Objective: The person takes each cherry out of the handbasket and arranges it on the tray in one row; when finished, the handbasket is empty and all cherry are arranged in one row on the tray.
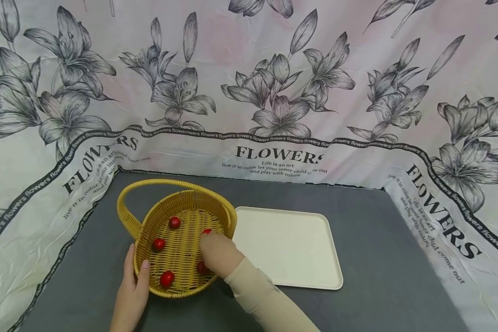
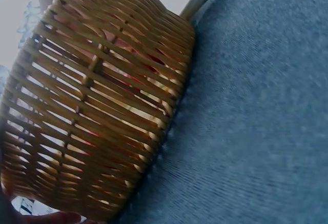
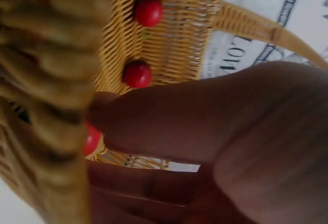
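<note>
A round yellow wicker basket (image 1: 178, 249) with a tall handle stands tilted on the grey table. My left hand (image 1: 133, 288) grips its near left side, the thumb at the rim and the fingers along the outside. Inside lie several small, glossy red balls (image 1: 167, 279). My right hand (image 1: 220, 252) reaches into the basket's right side. Its thumb and fingers close around one red ball (image 3: 91, 139), partly hidden by the wicker in the right wrist view. Two other red balls (image 3: 147, 11) show beyond the thumb there. In the left wrist view the basket wall (image 2: 97, 96) hides most of the inside.
A cream rectangular tray (image 1: 290, 249) lies flat just right of the basket, its left edge partly behind the basket and right sleeve. White cloth (image 1: 274, 157) with printed flowers and lettering borders the grey table (image 1: 382, 258) at the back and sides.
</note>
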Tool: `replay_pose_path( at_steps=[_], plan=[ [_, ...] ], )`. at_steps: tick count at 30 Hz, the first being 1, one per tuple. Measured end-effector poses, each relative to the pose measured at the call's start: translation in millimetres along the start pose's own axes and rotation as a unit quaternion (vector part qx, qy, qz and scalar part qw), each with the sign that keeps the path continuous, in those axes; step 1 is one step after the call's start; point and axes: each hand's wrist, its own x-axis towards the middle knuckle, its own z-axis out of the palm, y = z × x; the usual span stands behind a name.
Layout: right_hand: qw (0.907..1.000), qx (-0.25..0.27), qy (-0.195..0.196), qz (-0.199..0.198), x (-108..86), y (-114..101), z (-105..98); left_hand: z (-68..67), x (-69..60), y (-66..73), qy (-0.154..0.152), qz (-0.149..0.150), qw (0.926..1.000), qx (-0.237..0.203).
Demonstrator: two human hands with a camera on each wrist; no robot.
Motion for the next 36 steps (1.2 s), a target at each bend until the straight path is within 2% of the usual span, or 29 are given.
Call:
replay_pose_path(
  at_steps=[6,10,13,22,27,30,32,36],
  plan=[
    [0.9987,0.018,-0.046,0.014,13.4,-0.3,5.9,-0.2,-2.1,-2.7,0.012,-0.003,0.9999,0.0],
    [0.9948,0.045,-0.089,0.02,18.8,2.0,6.8,1.5,-2.9,-2.4,0.018,-0.006,0.9998,-0.01],
    [0.9931,0.052,-0.101,0.031,20.8,2.2,9.5,2.5,-3.3,-2.1,0.024,-0.009,0.9995,-0.017],
    [0.9982,-0.02,-0.048,0.028,16.4,-1.6,19.6,4.8,-2.8,-1.9,0.04,0.001,0.9988,-0.029],
    [0.9991,-0.034,-0.026,-0.002,13.2,-0.4,18.9,5.1,-3.1,-4.1,0.04,0.0,0.9988,-0.029],
    [0.9991,0.004,-0.032,-0.027,12.3,5.7,15.4,4.9,-2.8,-4.8,0.039,-0.001,0.9989,-0.028],
    [0.9969,0.054,-0.043,-0.039,12.7,11.8,12.1,4.9,-2.4,-4.9,0.039,-0.001,0.9989,-0.027],
    [0.9827,0.165,-0.061,-0.058,12.5,24.6,6.3,5.5,-1.5,-4.9,0.043,0.003,0.9987,-0.027]
  ],
)
